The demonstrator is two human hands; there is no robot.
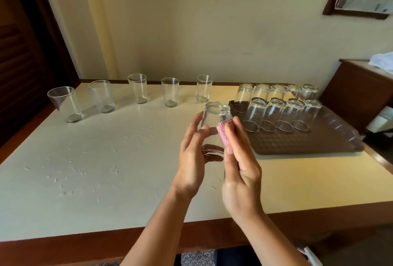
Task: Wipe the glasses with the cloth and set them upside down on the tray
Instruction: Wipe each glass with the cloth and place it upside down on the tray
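Between both hands, above the table, is a clear glass (214, 117) with its base pointing up and away. My left hand (191, 159) lies along its left side with straight fingers. My right hand (240, 170) presses a folded pink cloth (224, 132) against the glass's right side, thumb along the cloth. To the right lies a brown tray (297, 144) with several glasses (274, 114) upside down in two rows. Several upright glasses (138, 89) stand in a line along the table's far edge.
The cream-topped table (106, 170) has a wooden rim and stands against the wall. A dark wooden door (25, 53) is at the left. A wooden side cabinet (361, 87) with white fabric on top stands at the right, beyond the tray.
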